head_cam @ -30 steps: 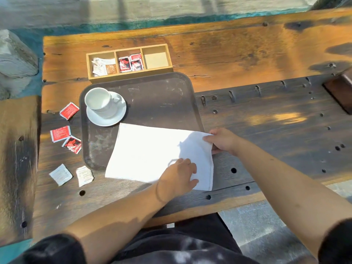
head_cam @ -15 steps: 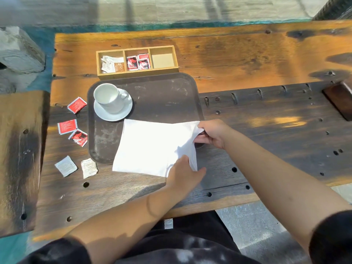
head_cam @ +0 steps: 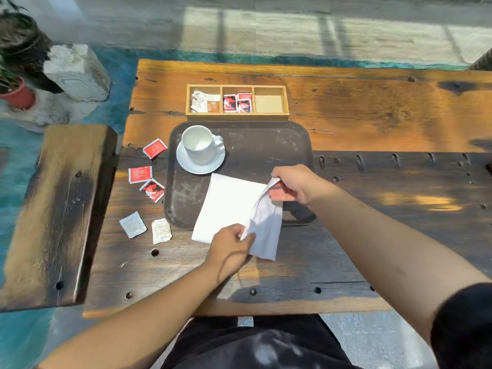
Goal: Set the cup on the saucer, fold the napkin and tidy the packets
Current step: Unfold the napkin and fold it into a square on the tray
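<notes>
A white napkin (head_cam: 229, 206) lies across the near edge of the dark tray (head_cam: 266, 145), its right part lifted off the surface. My right hand (head_cam: 292, 186) pinches the raised far corner. My left hand (head_cam: 230, 245) grips the near edge of the lifted flap. A white cup (head_cam: 199, 143) stands upright on its white saucer (head_cam: 190, 163) at the tray's far left. Three red packets (head_cam: 139, 174) and two white packets (head_cam: 133, 225) lie loose on the table left of the tray. A wooden box (head_cam: 237, 117) behind the tray holds white, brown and red packets in its left and middle compartments.
The wooden table (head_cam: 372, 115) has holes and slots along its dark near half. A separate wooden slab (head_cam: 53, 209) sits to the left. A stone block (head_cam: 77, 73) and a red plant pot (head_cam: 18, 97) stand on the floor at far left.
Both hands have lifted the napkin's right side and carried it leftward over the rest. The view has shifted, so the table sits further right in the frame.
</notes>
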Motion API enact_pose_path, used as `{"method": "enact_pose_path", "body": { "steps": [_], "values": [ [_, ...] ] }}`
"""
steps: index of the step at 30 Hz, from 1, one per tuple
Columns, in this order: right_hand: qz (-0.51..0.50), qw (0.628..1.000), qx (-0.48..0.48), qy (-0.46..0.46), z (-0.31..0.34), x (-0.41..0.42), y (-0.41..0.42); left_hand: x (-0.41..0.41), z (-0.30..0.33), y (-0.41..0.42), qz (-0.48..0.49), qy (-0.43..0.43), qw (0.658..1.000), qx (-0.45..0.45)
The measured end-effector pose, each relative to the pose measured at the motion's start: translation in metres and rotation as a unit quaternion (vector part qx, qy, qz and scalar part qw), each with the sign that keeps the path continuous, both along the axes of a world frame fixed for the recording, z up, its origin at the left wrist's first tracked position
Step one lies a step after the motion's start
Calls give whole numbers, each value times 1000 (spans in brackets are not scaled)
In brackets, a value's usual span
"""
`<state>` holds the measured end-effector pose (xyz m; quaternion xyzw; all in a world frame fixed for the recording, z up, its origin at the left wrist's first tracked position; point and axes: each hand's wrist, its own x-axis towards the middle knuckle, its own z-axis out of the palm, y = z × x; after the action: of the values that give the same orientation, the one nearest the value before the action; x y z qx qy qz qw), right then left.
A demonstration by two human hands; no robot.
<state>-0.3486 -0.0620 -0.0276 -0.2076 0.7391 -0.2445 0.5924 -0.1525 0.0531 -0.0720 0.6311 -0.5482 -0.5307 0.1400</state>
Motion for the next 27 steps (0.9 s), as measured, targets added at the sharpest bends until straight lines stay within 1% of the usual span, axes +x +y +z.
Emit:
{"method": "enact_pose_path", "body": {
  "steps": [5, 12, 20, 23, 27],
  "values": [
    [34, 999, 8, -5, -2, 43, -21, 44, -11, -12, 83, -52, 995, -19],
    [77, 997, 26, 9, -20, 98, -50, 87, -22, -26, 125, -86, 988, -9],
    [79, 994, 60, 49, -49, 133, -73, 105, -37, -45, 139, -130, 982, 7],
    [64, 995, 64, 43, -57, 139, -76, 107, -41, -48, 152, -137, 979, 17],
    [52, 997, 62, -3, -63, 143, -75, 109, -44, -51, 162, -145, 976, 27]
  ]
}}
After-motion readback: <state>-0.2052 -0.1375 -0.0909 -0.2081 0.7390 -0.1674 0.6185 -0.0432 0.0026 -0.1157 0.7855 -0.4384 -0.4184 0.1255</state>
